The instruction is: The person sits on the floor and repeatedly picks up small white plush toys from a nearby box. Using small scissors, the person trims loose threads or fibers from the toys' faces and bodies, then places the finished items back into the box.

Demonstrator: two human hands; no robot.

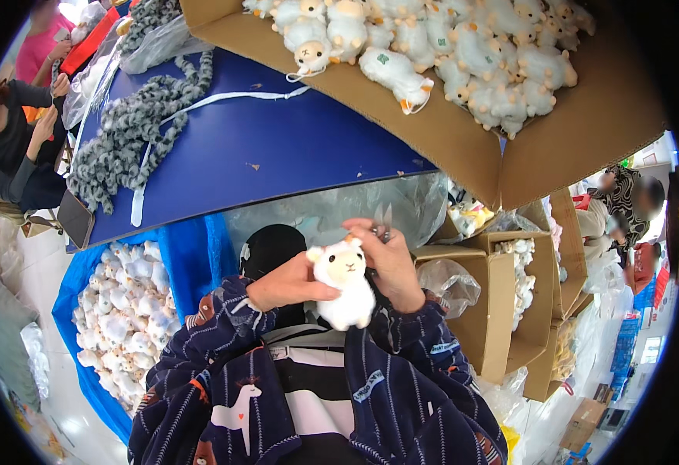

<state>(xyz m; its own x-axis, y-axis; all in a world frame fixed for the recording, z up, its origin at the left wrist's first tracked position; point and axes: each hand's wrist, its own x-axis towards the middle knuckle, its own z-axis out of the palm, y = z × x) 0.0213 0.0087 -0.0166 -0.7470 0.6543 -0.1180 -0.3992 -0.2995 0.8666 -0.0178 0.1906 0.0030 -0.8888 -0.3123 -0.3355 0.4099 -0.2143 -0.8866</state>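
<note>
The white plush toy, seemingly fully formed though whether finished I could not tell, was gripped upright before the chest by the left hand, while the right hand held scissors beside its head, similar toys filling a blue bag and cardboard box, nothing visibly blocking either hand.

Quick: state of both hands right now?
Left hand: closed, holding the white plush toy by its side.
Right hand: closed around small metal scissors, blades pointing away, fingertips at the toy's head.
</note>
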